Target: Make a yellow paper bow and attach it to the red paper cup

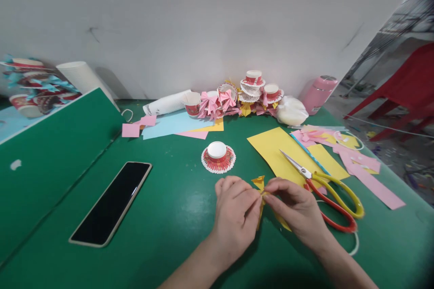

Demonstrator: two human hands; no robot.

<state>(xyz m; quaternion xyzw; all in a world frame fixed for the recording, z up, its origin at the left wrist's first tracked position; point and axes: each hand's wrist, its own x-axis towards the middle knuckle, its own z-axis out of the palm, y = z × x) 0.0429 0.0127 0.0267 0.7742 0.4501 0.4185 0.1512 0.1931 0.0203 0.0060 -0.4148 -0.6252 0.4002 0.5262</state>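
Note:
A small folded piece of yellow paper [259,182] is pinched between both hands over the green table. My left hand [237,210] has its fingers closed on the paper's left side. From the right, the thumb and forefinger of my right hand [294,210] press on its middle. Parts of the paper stick out above and below the fingertips; its centre is partly hidden. Just beyond my left hand stands a small paper-cup hat [217,157] with a fringed red and white brim. Scissors [305,172] with yellow and red handles lie beside my right hand, partly over a yellow sheet [271,149].
A black phone [111,203] lies at the left. Along the wall are stacked cups [166,103], finished cup hats [253,82], a white bag [292,110] and a pink bottle [320,94]. Pink strips [373,180] lie at the right, near a red chair [403,81].

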